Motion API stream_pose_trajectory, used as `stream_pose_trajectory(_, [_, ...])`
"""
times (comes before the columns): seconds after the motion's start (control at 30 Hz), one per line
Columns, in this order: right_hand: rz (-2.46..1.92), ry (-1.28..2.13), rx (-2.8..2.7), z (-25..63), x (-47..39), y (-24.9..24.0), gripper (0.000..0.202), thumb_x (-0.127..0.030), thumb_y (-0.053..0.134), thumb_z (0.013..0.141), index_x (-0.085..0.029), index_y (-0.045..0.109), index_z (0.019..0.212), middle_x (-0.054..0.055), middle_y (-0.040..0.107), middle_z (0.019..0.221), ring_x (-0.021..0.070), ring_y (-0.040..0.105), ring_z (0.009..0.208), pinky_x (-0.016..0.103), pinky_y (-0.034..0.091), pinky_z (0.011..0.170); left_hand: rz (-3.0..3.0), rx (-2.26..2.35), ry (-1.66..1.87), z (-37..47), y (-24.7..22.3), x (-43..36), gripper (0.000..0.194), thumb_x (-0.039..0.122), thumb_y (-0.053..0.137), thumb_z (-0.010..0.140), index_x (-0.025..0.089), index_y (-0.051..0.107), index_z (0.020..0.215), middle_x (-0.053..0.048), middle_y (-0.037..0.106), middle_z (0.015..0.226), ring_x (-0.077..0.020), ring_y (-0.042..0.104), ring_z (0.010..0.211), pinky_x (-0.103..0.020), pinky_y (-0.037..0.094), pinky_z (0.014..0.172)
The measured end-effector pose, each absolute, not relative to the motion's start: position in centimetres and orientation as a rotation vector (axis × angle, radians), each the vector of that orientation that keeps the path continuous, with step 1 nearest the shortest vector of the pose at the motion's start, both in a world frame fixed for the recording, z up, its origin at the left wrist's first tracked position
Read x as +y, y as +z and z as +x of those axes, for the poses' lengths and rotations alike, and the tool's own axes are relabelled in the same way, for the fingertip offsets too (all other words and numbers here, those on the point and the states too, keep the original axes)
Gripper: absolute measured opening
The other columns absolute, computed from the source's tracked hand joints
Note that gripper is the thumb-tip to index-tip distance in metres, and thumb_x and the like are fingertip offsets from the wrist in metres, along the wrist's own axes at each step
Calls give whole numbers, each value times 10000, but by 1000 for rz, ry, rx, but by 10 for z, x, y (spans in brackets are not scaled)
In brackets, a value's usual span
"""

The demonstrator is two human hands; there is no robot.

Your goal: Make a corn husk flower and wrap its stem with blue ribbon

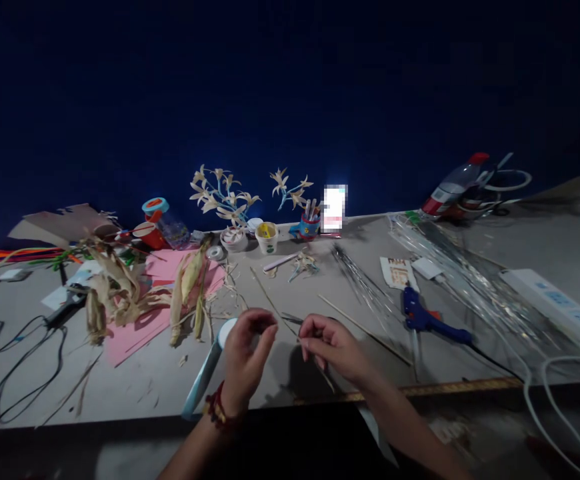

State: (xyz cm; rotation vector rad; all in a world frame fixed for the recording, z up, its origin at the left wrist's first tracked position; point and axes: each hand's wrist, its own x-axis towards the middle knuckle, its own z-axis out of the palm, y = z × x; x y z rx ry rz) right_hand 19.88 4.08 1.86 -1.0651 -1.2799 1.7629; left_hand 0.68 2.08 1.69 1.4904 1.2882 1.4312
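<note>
My left hand hovers over the front of the table, fingers curled and the thumb slightly apart from them. I see nothing between its fingertips. Right beside it, partly hidden, is a light blue roll of tape, its loose strip running toward the table edge. My right hand is closed in a pinch. A thin straw-coloured stick passes through its fingertips and shows again below the hand. Dark metal scissor-like tips lie just behind that hand.
Dried corn husks and pink paper cover the left. Husk flowers stand behind, near a white cup. Rightward lie wires, another stick, a blue glue gun and a power strip.
</note>
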Motion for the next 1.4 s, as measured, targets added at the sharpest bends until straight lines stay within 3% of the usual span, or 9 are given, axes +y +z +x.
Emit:
stream_pose_trajectory(0.1, [-1135, 1597, -1406, 200, 42, 23, 116, -295, 650, 793, -203, 580, 789, -34, 584, 636, 107, 494, 529, 204, 364, 475, 2035, 1374, 1681, -5, 27, 17, 195, 119, 631, 896, 257, 637, 1033, -49, 695, 931, -214, 654, 911, -382, 533, 854])
stream_pose_trajectory(0.23, [-1171, 1359, -1649, 203, 40, 32, 51, -213, 567, 803, -199, 588, 758, -21, 581, 673, 132, 527, 632, 235, 403, 584, 2689, 1363, 1123, -13, 50, 28, 272, 144, 667, 891, 285, 678, 1124, -69, 732, 1181, -289, 601, 1202, -582, 310, 1144])
stream_pose_trajectory(0.33, [-1271, 1200, -1789, 206, 37, 40, 72, -226, 558, 839, -203, 621, 813, -8, 616, 712, 145, 551, 652, 244, 389, 584, 2750, 1324, 987, -13, 55, 38, 177, 140, 621, 926, 258, 701, 1032, -18, 772, 1000, -249, 653, 1100, -602, 214, 1194])
stream_pose_trajectory(0.53, [-1232, 1199, -1727, 204, 35, 36, 106, -285, 600, 860, -204, 625, 797, -8, 615, 685, 147, 550, 642, 254, 394, 601, 2537, 1256, 1220, -6, 34, 40, 194, 75, 597, 919, 198, 653, 1058, -53, 713, 858, -218, 626, 883, -411, 519, 895])
stream_pose_trajectory(0.63, [-1141, 1403, -1454, 197, 36, 28, 161, -353, 629, 852, -202, 599, 809, -24, 589, 633, 127, 505, 577, 238, 379, 553, 2325, 1290, 1376, 1, 24, 36, 179, 61, 577, 912, 196, 614, 1023, -59, 665, 847, -211, 610, 856, -339, 525, 766])
stream_pose_trajectory(0.8, [-1065, 1619, -1229, 184, 33, 18, 215, -405, 637, 863, -206, 566, 823, -45, 569, 575, 97, 408, 462, 216, 303, 449, 2110, 1193, 1432, 9, 16, 27, 199, 38, 507, 914, 214, 584, 968, -44, 650, 852, -191, 613, 834, -324, 508, 761])
stream_pose_trajectory(1.0, [-1140, 760, -1785, 178, 28, 21, 63, -223, 583, 914, -204, 643, 913, 30, 692, 764, 165, 592, 659, 285, 428, 617, 1499, 1164, 1264, 17, 15, 15, 116, 223, 513, 988, 212, 616, 1040, -27, 636, 925, -94, 567, 593, -222, 479, 543])
stream_pose_trajectory(1.1, [-1031, 405, -1999, 179, 28, 25, 147, -115, 549, 885, -187, 654, 958, 73, 730, 863, 216, 623, 773, 339, 459, 719, 1204, 1057, 1260, 21, 14, 16, 128, 316, 618, 945, 199, 621, 997, -10, 609, 889, -88, 549, 593, -200, 474, 506])
stream_pose_trajectory(1.4, [-930, 352, -2083, 190, 30, 34, 151, -104, 583, 941, -190, 679, 1020, 60, 751, 909, 220, 611, 829, 364, 464, 775, 937, 975, 1298, 18, 11, 22, 185, 348, 636, 933, 173, 624, 874, -16, 626, 862, -60, 487, 552, -188, 407, 484])
